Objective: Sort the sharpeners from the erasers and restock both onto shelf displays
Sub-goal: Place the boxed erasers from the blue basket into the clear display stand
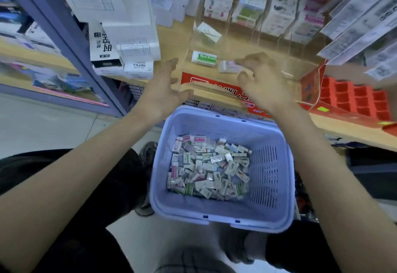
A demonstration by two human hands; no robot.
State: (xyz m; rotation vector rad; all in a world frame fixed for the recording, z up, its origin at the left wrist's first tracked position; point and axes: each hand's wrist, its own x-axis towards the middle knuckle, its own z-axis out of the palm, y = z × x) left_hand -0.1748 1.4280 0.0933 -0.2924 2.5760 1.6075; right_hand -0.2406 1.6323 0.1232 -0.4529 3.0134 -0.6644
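Currently both hands are up at the light wooden shelf (171, 36), over the clear acrylic divided display bin (279, 42).

- Left hand (163, 88): fingers spread and straight, holding nothing, just left of the bin's front corner.
- Right hand (260, 77): fingers curled, fingertips (238, 61) at the right end of a small pink-and-white wrapped eraser (227, 66) lying flat near the bin's front. Motion blur here, so I can't tell whether it pinches the eraser or only touches it.
- Green-and-white "Hard Eraser" block (204, 57): lies flat just left of the pink one, in the leftmost compartment.
- White boxed eraser (208, 32): further back in that compartment, tilted.
- Lavender slotted plastic basket (214, 113): low between the forearms, under the shelf's front edge. Its bottom is covered with a loose pile of small wrapped packets (208, 171) in pink, green and white; too small to tell erasers from sharpeners.
- Back compartments of the bin hold upright rows of small white printed boxes (279, 10).
- Stack of white cartons (129, 36) on the shelf to the left; red gridded tray (354, 98) on the right.
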